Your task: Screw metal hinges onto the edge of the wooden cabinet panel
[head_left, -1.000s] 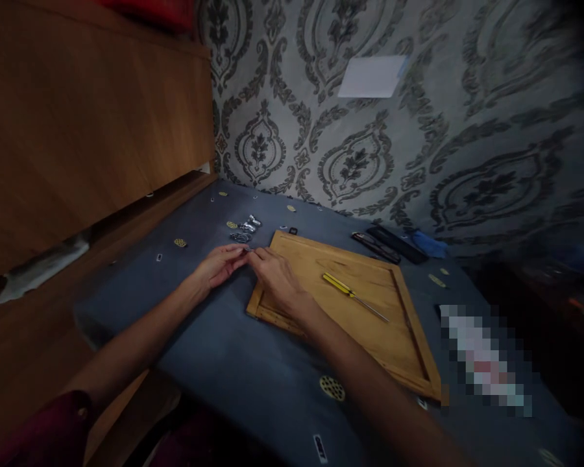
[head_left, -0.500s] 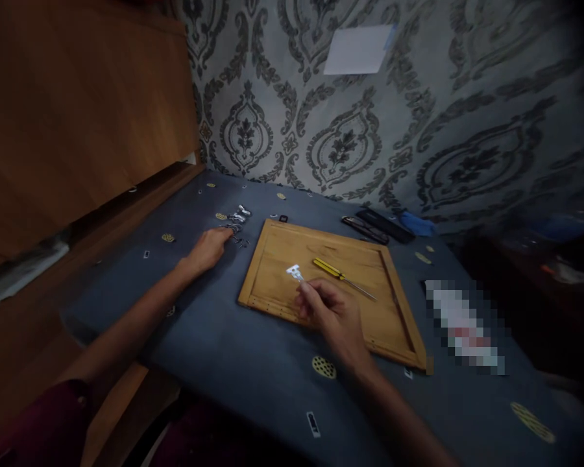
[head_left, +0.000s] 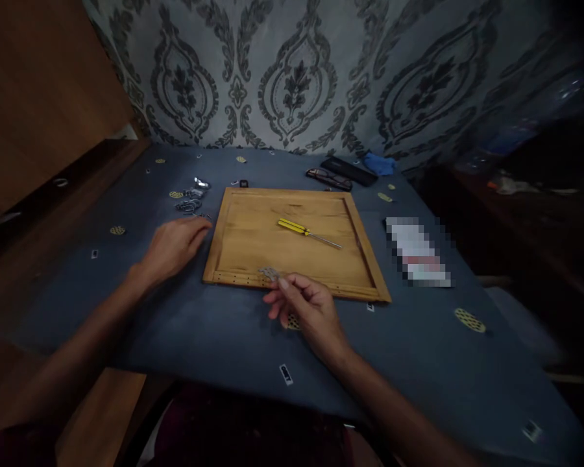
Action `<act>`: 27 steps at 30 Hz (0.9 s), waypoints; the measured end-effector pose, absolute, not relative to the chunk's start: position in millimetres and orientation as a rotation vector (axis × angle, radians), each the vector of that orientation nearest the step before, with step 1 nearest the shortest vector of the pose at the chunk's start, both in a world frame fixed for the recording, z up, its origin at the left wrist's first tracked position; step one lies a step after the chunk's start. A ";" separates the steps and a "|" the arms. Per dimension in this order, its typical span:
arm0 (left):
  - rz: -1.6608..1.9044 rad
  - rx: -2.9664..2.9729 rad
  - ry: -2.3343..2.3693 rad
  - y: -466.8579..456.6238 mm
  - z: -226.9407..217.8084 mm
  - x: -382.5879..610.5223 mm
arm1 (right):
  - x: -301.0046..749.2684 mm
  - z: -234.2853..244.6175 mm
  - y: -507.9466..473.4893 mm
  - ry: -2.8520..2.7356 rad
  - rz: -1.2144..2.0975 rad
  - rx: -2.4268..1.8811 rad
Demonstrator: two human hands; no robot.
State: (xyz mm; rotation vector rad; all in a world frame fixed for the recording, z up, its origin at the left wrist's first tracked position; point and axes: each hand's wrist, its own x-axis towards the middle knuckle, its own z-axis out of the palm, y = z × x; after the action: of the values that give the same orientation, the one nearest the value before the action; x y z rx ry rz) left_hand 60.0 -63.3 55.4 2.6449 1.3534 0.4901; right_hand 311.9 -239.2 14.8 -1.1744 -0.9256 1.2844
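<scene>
With the thumb and fingers of my right hand [head_left: 314, 311] I pinch a small metal piece [head_left: 268, 273] over the near edge of the wooden panel [head_left: 253, 227]. My left hand [head_left: 175, 245] is by the panel's left edge, fingers bunched together; I can't tell whether they grip anything. Loose metal parts [head_left: 189, 206] lie just beyond it, toward the tabletop's [head_left: 175, 344] far left corner. A yellow-handled screwdriver [head_left: 308, 233] rests on the panel.

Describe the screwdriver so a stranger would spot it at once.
Find the framed wooden board on the grey-blue table. On it lies the screwdriver; unlike the metal piece in the right hand, it has a bright yellow handle.
</scene>
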 end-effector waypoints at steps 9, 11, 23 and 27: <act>0.389 2.495 0.430 -112.5 54.0 78.7 | 277.2 9.3 -240.4 -0.946 1.456 -1.118; 0.430 2.511 0.393 -110.7 45.6 74.7 | 269.9 9.1 -237.5 -0.966 1.458 -1.122; 0.587 2.454 0.577 -115.0 -12.3 57.1 | 278.2 4.3 -246.7 -1.202 1.302 -1.206; 0.596 2.476 0.643 -117.0 -20.9 58.2 | 277.4 -0.9 -246.5 -1.186 1.336 -1.188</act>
State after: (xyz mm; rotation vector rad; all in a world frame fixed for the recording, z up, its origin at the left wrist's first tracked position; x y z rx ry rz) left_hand 58.2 -117.0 -20.9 2.4756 0.6433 0.5962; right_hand 277.4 -246.5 -0.9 -1.1884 -1.1859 1.3361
